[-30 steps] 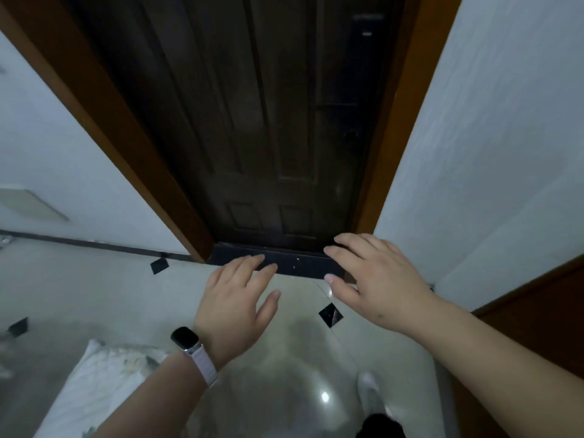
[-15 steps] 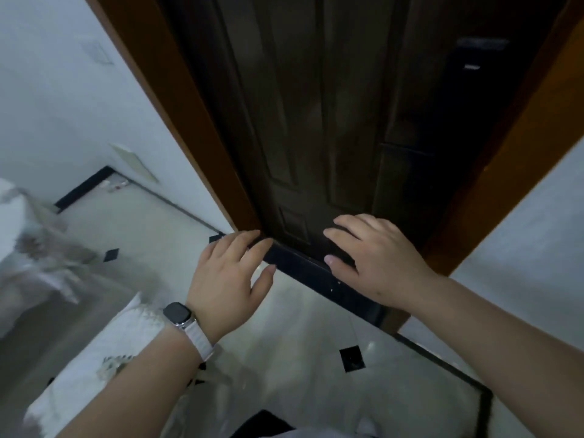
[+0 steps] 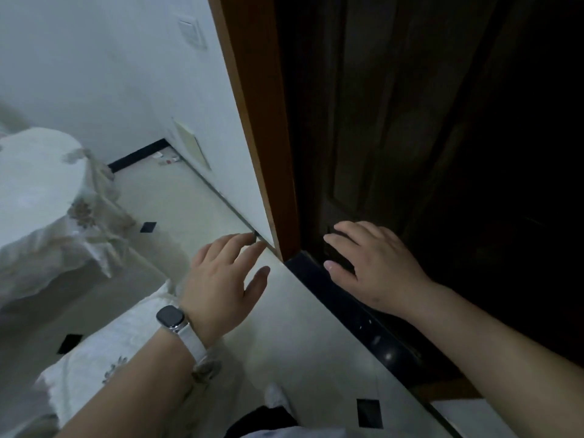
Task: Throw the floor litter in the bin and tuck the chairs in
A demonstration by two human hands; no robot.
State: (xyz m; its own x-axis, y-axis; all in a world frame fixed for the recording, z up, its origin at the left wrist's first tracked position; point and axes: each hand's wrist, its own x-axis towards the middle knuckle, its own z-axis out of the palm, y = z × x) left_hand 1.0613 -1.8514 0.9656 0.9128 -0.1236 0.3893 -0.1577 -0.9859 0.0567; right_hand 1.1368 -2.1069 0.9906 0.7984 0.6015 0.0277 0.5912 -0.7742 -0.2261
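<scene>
My left hand [image 3: 221,279], with a white-strapped watch on its wrist, is held out over the pale floor with fingers spread and relaxed, holding nothing. My right hand [image 3: 376,263] reaches out beside it in front of the dark door [image 3: 426,137], fingers straight and empty. Small pieces of litter [image 3: 167,159] lie on the floor in the far corner by the wall. A chair or table draped in white patterned cloth [image 3: 47,197] stands at the left. A second white cloth-covered piece [image 3: 104,352] sits under my left forearm. No bin is in view.
The wooden door frame [image 3: 256,121] and a black threshold strip [image 3: 341,298] run diagonally through the middle. A white wall [image 3: 126,74] with a switch plate [image 3: 191,33] is on the left. The glossy floor [image 3: 300,358] has small black inset tiles.
The view has swung left: the door now fills the right side, and the wall, corner litter and draped furniture have come into sight. Both hands stay outstretched and empty.
</scene>
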